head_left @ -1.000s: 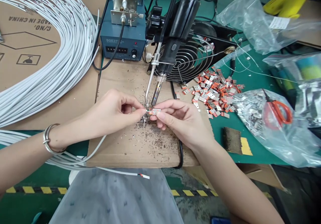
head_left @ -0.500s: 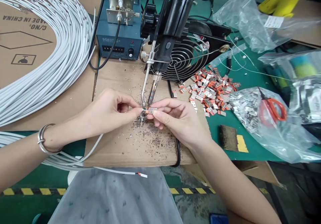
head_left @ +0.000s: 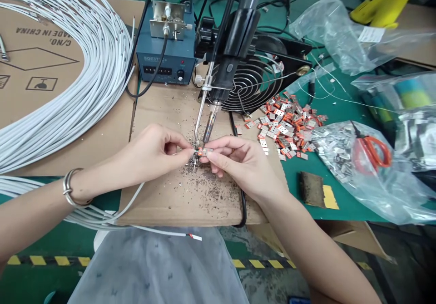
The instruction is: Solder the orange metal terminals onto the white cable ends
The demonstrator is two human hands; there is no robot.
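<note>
My left hand (head_left: pixel 160 152) pinches the end of a white cable (head_left: pixel 132 199), its thin wires meeting a small USB connector (head_left: pixel 207 151). That connector is held between the thumb and fingers of my right hand (head_left: pixel 238 163). Right above the joint is the tip of a soldering iron (head_left: pixel 208 127), with a thin metal feed tube (head_left: pixel 200 113) beside it. Solder bits and dark debris lie on the cardboard (head_left: pixel 163 199) under my fingers.
A large coil of white cables (head_left: pixel 102 68) lies at the left. Behind stand a blue control box (head_left: pixel 165 63) and a black fan (head_left: pixel 252 81). At the right are piled connectors (head_left: pixel 289 125), orange scissors (head_left: pixel 378 152), a sponge (head_left: pixel 311 188) and plastic bags (head_left: pixel 384 195).
The view has shifted slightly, so the bench appears a little lower and to the right. The connector now looks tilted more edge-on between my fingers, still close to the iron tip.
</note>
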